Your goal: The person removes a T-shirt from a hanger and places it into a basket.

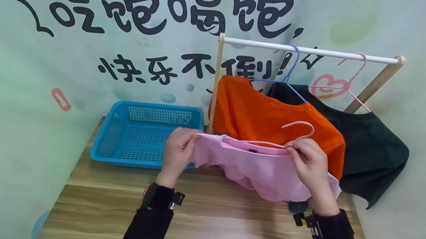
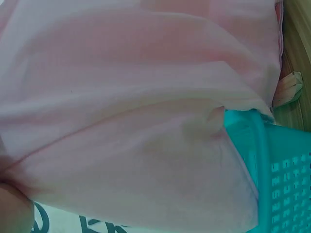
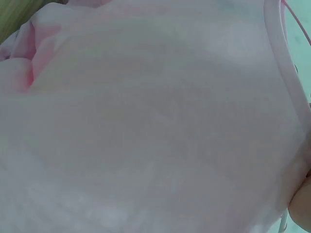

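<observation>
A pink shirt (image 1: 259,170) is stretched between both hands above the table. My left hand (image 1: 179,147) pinches its shoulder at the left end. My right hand (image 1: 310,160) grips the neckline on the other side, together with a pink hanger (image 1: 306,124) whose hook rises above the fingers. One arm of the hanger runs along the neck opening toward the left shoulder. Pink cloth (image 2: 136,111) fills most of the left wrist view, and the same shirt (image 3: 160,126) covers nearly all of the right wrist view.
Behind the shirt stands a rack with a white rail (image 1: 251,43) and wooden posts. An orange shirt (image 1: 276,114) on a blue hanger (image 1: 292,64) and a dark green shirt (image 1: 378,151) on a pink hanger (image 1: 354,74) hang there. Left of it, a blue basket (image 1: 130,163) sits on the wooden table (image 1: 218,229).
</observation>
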### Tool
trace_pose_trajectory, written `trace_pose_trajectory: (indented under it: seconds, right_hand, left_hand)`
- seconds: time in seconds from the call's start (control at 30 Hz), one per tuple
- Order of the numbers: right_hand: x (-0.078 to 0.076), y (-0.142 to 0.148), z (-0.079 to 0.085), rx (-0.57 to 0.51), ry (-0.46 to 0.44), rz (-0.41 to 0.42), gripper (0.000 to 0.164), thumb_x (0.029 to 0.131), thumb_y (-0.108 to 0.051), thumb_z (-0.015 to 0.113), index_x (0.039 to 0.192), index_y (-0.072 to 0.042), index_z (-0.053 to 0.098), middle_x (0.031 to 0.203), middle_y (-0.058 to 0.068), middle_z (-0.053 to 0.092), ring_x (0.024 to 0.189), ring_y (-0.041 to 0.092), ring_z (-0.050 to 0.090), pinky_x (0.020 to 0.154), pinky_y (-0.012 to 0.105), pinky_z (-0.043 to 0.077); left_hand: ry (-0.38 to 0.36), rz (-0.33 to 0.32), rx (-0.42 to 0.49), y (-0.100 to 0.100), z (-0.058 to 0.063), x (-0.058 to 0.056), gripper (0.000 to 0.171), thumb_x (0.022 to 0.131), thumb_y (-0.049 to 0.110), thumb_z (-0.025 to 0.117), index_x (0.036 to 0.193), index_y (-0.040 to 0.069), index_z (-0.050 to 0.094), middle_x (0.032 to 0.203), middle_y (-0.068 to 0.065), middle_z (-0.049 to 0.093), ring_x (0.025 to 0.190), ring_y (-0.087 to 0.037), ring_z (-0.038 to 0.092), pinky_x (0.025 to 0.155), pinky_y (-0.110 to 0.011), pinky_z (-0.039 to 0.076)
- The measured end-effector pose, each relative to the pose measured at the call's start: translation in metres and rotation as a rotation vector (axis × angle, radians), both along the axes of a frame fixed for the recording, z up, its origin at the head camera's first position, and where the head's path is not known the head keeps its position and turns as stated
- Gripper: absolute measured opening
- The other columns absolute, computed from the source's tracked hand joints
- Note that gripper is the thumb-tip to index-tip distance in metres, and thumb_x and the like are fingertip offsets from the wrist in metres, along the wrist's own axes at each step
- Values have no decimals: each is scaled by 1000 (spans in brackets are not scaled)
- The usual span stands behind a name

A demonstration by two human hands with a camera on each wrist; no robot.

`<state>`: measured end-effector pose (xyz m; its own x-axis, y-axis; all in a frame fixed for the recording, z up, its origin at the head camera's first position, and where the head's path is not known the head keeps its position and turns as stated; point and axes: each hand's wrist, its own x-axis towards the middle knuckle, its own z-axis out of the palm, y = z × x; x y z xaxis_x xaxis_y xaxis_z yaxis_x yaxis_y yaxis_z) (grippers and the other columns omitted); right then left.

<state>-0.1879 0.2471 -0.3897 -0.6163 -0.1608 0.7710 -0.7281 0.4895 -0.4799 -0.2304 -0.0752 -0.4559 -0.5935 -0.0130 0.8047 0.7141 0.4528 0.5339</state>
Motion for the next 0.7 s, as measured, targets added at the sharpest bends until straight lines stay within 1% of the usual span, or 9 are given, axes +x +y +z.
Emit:
trace_pose_trajectory:
  seconds: [0.17,0.27,0.33,0.47,0.53,0.63,0.7]
  right_hand:
    - [0,3,-2,-13,-94,-42,15,80,18,69,89,6,70,86,17,65,83,11,54,80,11,46]
    - [-3,6,-7,-44,-151,-73,11,83,14,68,90,6,70,87,17,65,82,9,53,79,12,45]
    - [-4,7,-8,-62,-172,-85,6,86,11,68,90,7,70,88,17,66,82,8,52,78,14,45]
    - [-7,6,-10,-79,-172,-93,0,87,8,68,87,8,68,88,18,66,82,7,53,78,15,45]
    - [-7,5,-9,-82,-160,-96,3,86,10,68,85,8,67,88,18,67,82,7,53,78,16,45]
    - [-5,2,-7,-83,-155,-101,6,84,13,67,84,7,66,87,19,67,82,7,53,76,16,43]
    - [-3,-1,-5,-84,-161,-107,6,85,13,67,84,7,66,87,19,66,82,6,53,76,16,43]
  left_hand:
    - [-38,88,72,-9,2,1,6,90,4,69,90,4,75,88,-6,74,82,-24,61,73,-36,49]
    - [-71,146,113,-13,1,1,7,91,5,68,88,2,74,86,-8,72,80,-26,62,71,-38,50]
    - [-95,180,139,-15,0,1,8,92,5,67,88,1,73,86,-10,72,80,-26,63,71,-39,50]
    - [-110,215,195,-15,-1,1,8,92,3,67,87,-1,72,86,-13,71,79,-28,64,70,-39,51]
    - [-95,224,216,-16,-2,1,8,92,1,67,86,-2,71,86,-14,71,77,-28,64,69,-37,50]
    - [-71,252,237,-18,-2,1,8,91,-1,67,85,-3,70,82,-14,69,71,-27,60,64,-34,46]
    - [-65,270,256,-18,-2,2,9,91,0,66,83,-3,70,78,-13,67,67,-25,56,61,-31,42]
